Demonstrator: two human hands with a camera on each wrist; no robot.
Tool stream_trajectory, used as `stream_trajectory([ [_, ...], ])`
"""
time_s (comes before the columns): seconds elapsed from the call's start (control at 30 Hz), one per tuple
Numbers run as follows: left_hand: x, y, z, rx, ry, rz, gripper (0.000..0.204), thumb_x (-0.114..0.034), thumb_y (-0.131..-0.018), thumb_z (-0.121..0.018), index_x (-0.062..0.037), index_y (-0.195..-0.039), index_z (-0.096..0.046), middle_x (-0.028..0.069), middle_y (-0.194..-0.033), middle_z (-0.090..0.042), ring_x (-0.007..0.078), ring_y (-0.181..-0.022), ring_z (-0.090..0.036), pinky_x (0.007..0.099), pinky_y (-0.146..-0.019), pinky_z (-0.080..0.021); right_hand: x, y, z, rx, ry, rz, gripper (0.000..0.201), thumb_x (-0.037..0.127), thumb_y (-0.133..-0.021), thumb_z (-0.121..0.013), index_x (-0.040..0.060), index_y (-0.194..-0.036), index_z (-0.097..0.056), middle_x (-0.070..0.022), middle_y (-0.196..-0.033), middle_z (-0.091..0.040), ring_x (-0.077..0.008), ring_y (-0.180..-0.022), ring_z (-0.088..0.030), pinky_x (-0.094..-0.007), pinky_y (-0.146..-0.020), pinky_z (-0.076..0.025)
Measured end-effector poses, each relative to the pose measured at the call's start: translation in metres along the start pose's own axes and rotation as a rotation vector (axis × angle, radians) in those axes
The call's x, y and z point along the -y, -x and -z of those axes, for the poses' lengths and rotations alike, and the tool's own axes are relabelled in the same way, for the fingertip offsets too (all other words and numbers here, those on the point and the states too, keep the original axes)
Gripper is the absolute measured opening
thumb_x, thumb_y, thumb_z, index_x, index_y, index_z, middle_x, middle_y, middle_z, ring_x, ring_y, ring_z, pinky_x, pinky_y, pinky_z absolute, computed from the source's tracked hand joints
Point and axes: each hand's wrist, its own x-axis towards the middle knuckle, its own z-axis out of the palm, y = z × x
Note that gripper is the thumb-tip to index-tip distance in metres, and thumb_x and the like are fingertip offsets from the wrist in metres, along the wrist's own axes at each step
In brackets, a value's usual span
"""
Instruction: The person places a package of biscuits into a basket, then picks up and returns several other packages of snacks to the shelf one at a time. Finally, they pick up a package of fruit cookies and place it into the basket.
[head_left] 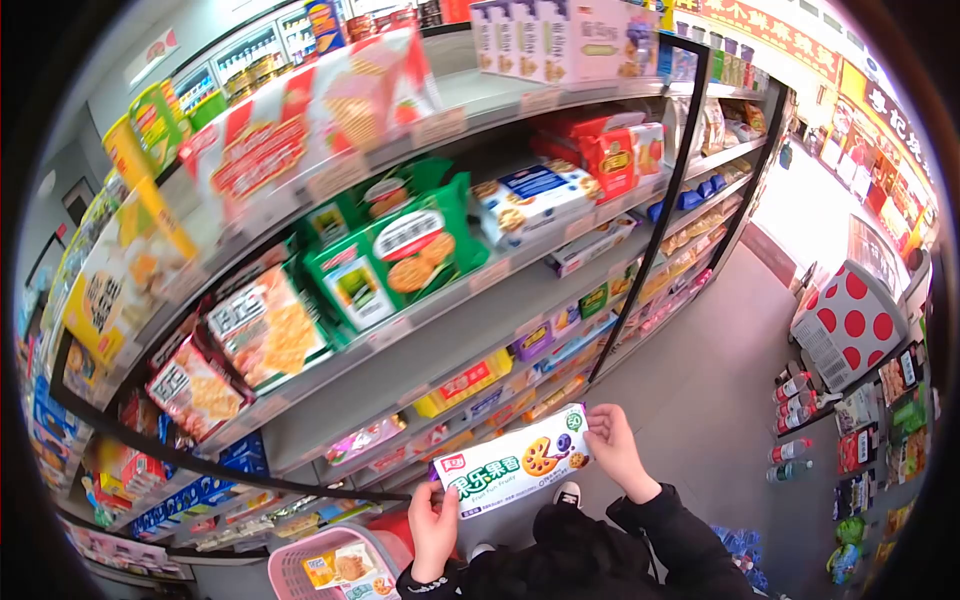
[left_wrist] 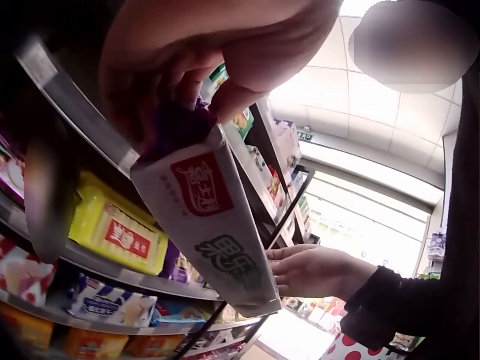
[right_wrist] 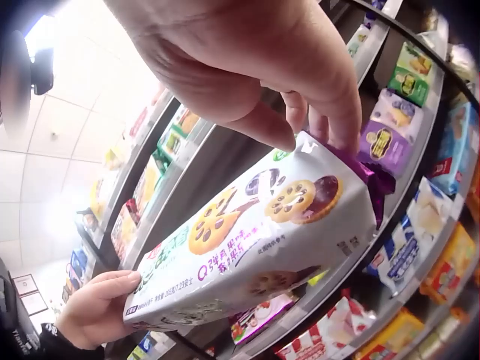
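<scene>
Pack: I hold a long white cookie pack [head_left: 514, 462] level in the air, in front of the shelves [head_left: 470, 330], above the pink basket [head_left: 300, 563].
Left hand: my left hand [head_left: 433, 530] pinches the near-left end; the grip is closed on the pack.
Right hand: my right hand [head_left: 612, 443] pinches the far-right end, fingers on the crimped seal.
Material: glossy thin film, boxy long shape, purple side folds.
Risk: I think the smooth film may slip, because both grips take only the ends; hard pressing may crush the cookies.
</scene>
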Motion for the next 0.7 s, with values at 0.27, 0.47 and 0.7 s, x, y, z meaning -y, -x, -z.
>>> stream_trajectory([
  [0.27, -0.039, -0.038, -0.119, 0.039, 0.621, 0.183, 0.026, -0.002, -0.083, -0.053, 0.0030, -0.106, -0.042, 0.0101, -0.094, -0.056, 0.0116, -0.082, -0.054, 0.0225, -0.072, -0.043, 0.034, -0.043, 0.103, -0.146, -0.239, -0.105, 0.040, -0.006, -0.077, -0.056, -0.0077, -0.113, -0.039, -0.0142, -0.104, -0.053, -0.0174, -0.095, -0.053, -0.0273, -0.084, -0.044],
  [0.47, -0.061, -0.077, -0.147, 0.224, 0.693, 0.190, 0.048, 0.004, -0.080, -0.052, 0.0038, -0.124, -0.033, 0.0094, -0.108, -0.054, 0.0127, -0.096, -0.052, 0.0237, -0.082, -0.042, 0.033, -0.072, 0.129, -0.091, -0.268, -0.106, 0.037, -0.005, -0.079, -0.052, -0.0080, -0.114, -0.042, -0.0119, -0.104, -0.055, -0.0161, -0.096, -0.053, -0.0271, -0.086, -0.042],
  [0.7, -0.091, -0.135, -0.160, 0.282, 0.640, 0.067, 0.047, 0.005, -0.076, -0.056, 0.0021, -0.120, -0.038, 0.0105, -0.110, -0.053, 0.0156, -0.101, -0.050, 0.0268, -0.088, -0.039, 0.041, -0.125, 0.134, -0.140, -0.216, 0.036, 0.036, -0.010, -0.078, -0.049, -0.0055, -0.113, -0.040, -0.0109, -0.105, -0.051, -0.0157, -0.100, -0.051, -0.0262, -0.087, -0.042],
])
